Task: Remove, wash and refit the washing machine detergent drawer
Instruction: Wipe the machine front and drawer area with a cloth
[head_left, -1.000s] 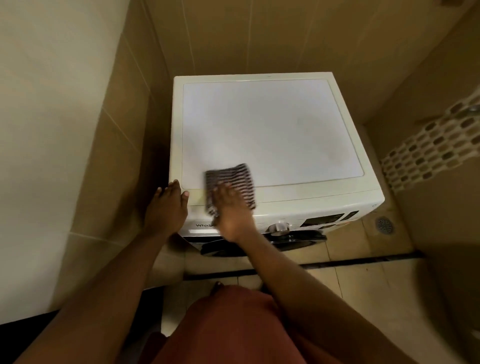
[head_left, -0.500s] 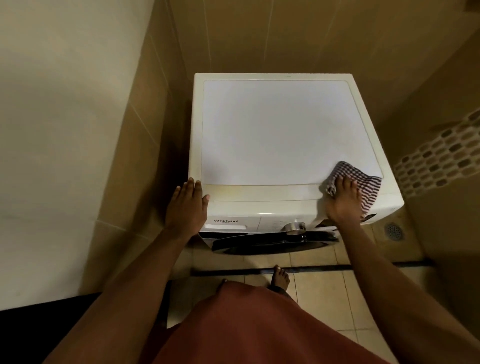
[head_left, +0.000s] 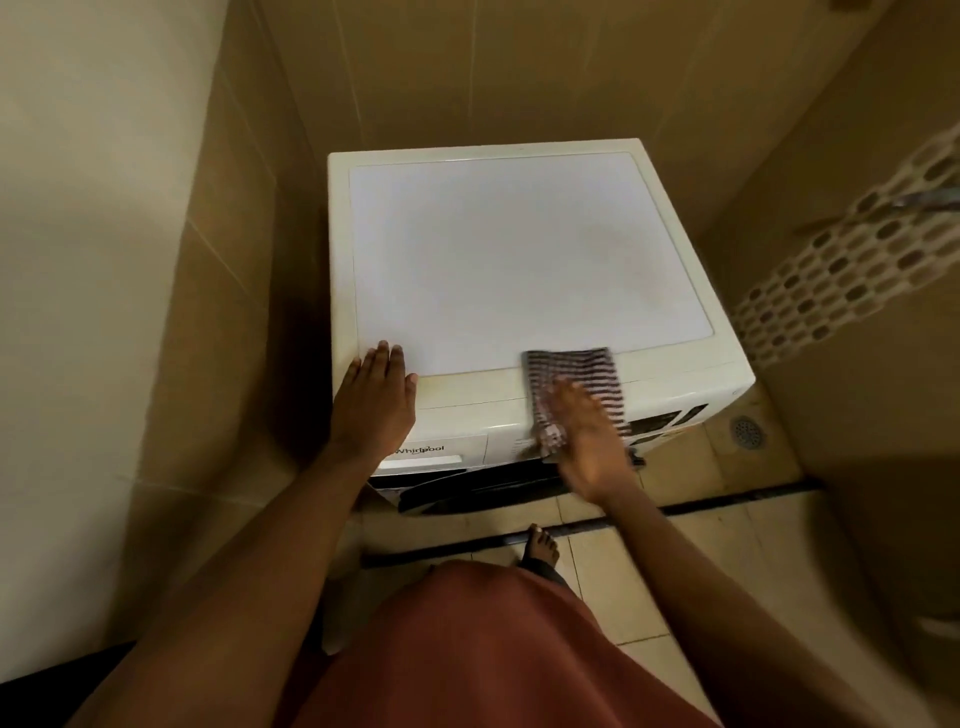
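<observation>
A white front-loading washing machine (head_left: 519, 249) stands against the tiled wall. Its detergent drawer (head_left: 441, 451) sits flush in the front panel at the top left, with a brand name on it. My left hand (head_left: 375, 400) rests flat on the machine's front left corner, fingers slightly apart, holding nothing. My right hand (head_left: 584, 441) presses a striped cloth (head_left: 574, 379) onto the front edge of the lid, right of the middle; the hand is motion-blurred. The cloth hangs over the edge onto the control panel.
Tiled walls close in on the left, back and right. A floor drain (head_left: 747, 431) lies on the tiles right of the machine. A dark floor strip (head_left: 737, 493) runs in front of it. My bare foot (head_left: 541, 545) stands just before the machine door (head_left: 467, 491).
My right hand swept the cloth from the lid's front left to its front right corner, then back toward the middle. The left hand stayed on the front left corner.
</observation>
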